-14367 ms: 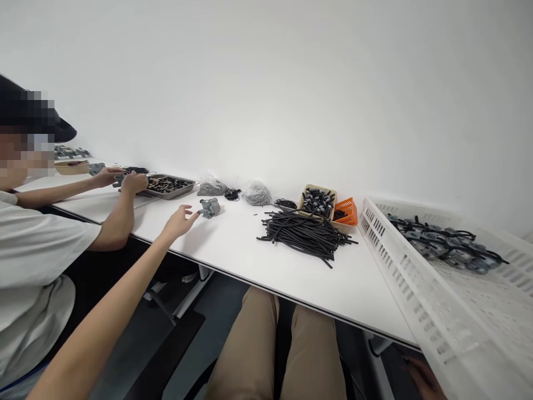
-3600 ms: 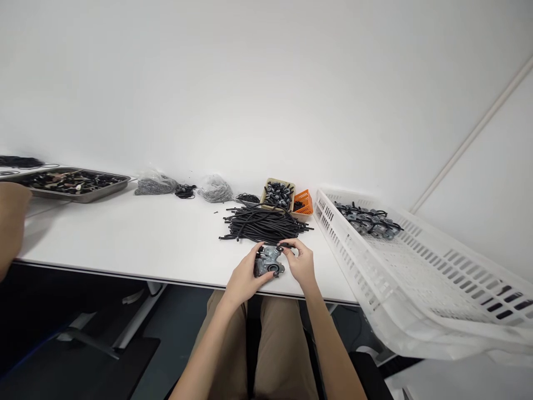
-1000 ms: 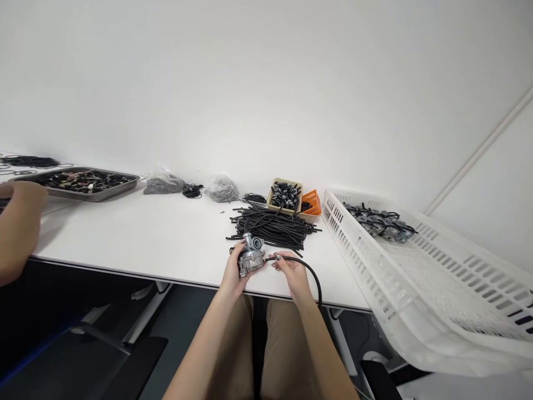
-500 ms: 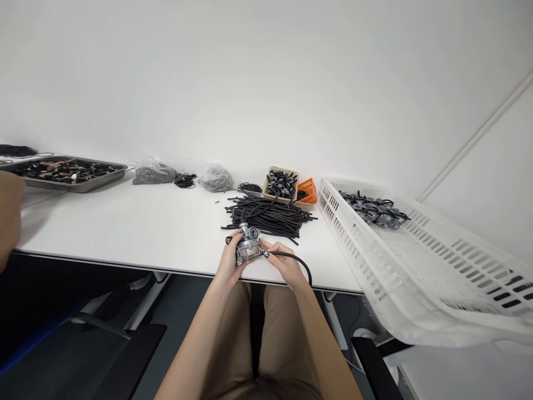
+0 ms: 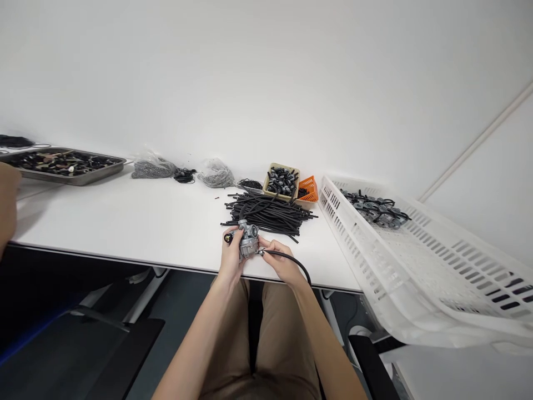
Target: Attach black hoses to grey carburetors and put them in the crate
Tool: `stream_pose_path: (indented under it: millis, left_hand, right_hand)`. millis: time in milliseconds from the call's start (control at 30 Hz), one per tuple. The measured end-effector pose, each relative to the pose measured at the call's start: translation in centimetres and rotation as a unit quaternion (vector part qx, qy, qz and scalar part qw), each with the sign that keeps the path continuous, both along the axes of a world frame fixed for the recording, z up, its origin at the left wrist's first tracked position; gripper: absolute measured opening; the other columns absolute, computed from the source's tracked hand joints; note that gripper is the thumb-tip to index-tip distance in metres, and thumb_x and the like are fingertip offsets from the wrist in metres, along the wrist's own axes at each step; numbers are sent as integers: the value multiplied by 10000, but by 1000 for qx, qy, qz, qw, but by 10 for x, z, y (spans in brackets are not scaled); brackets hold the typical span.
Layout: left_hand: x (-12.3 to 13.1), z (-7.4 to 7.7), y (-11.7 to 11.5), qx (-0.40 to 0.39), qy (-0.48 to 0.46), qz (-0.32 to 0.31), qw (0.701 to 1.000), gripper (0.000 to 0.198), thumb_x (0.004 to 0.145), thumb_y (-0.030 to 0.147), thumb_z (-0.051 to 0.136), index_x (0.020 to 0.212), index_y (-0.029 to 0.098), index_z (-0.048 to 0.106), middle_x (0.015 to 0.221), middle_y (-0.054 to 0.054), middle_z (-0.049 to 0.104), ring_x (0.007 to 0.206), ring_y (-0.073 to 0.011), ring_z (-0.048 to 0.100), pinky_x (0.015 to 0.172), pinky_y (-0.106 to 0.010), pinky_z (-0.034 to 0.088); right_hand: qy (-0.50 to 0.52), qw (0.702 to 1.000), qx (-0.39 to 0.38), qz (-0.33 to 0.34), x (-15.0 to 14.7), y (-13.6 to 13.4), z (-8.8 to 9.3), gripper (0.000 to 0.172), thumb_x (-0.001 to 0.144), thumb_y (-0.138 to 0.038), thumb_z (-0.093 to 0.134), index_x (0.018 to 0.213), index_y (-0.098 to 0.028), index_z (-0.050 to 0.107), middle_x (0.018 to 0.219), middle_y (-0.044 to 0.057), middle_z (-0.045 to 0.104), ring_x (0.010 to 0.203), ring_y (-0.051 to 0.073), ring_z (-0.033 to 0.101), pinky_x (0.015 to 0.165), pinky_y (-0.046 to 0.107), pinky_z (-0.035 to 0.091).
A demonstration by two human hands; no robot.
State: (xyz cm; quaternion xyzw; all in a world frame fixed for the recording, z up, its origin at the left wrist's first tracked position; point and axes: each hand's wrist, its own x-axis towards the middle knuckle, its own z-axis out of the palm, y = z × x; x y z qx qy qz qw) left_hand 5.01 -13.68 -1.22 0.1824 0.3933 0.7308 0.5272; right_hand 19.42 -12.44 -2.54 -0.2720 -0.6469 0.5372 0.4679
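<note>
Through the head camera, I grip the metal assembly [image 5: 249,245] over the worktop [image 5: 125,219]'s near edge, left hand [image 5: 230,256] fingers closed around it; right hand [image 5: 285,265] fingers pinch the black hose [image 5: 296,261] beside it.

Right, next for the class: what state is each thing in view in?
Metal part: held in the left grip
Black hose: bent, one end pinched by the right grip at the metal part; attached or not, cannot tell
Hose pile: loose, lying flat
Cream basket: open, full of small parts
Orange basket: open, tilted
White crate: open, partly filled
Metal tray: open, filled with small parts
Plastic bags: filled
</note>
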Motion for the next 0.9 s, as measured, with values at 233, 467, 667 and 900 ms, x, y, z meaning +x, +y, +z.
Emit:
stream_pose_path:
  millis: [233,467,667,900]
  left_hand:
    - [0,-1,-1,16,-36,-11,999,351,705,325,742,985,251,544,821,10,673,600,-146,648,488,-208,476]
    - [-2,-3,-3,18,-57,-49,997,368,696,395,756,962,224,568,877,-4,674,719,-167,666,587,-258,538]
    - [0,-3,-2,57,-43,-31,997,386,656,401,791,915,214,573,811,27,647,682,-132,623,573,-213,493]
    - [2,-5,-4,62,4,-22,998,419,640,413,792,944,226,572,823,33,636,672,-124,597,558,-210,468]
  right_hand:
    - [-7,1000,-13,-9,-2,0,-2,328,788,-410,745,647,-234,507,1339,146,647,1392,294,474,1120,441,376]
    - [37,999,-27,-21,1,8,-9,272,699,-447,823,729,-230,661,1213,84,731,1296,289,578,1117,461,411]
    - [115,985,-90,-88,-9,6,-9,465,581,-447,892,766,-238,520,944,84,792,1033,289,726,962,449,524]
    - [116,978,-55,-165,-17,6,-16,457,692,-375,816,959,-255,464,785,14,763,792,208,741,783,335,539]
